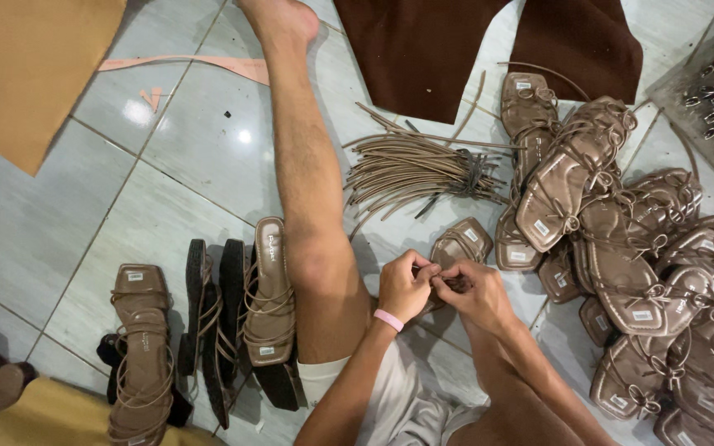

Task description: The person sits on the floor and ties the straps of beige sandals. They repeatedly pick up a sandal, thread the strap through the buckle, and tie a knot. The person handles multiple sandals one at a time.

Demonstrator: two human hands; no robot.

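My left hand (403,287), with a pink band on the wrist, and my right hand (479,293) meet over a taupe strappy sandal (462,244) lying on the tiled floor. Both hands pinch its thin straps between the fingertips. The near end of the sandal is hidden behind my fingers. My bare leg (303,182) stretches out across the floor just left of the hands.
A bundle of loose taupe cords (411,173) lies beyond the hands. A big pile of similar sandals (638,264) fills the right. Several sandals (208,318) lie to the left of my leg. Brown sheet material (423,41) lies at the top, tan sheet material (26,66) at top left.
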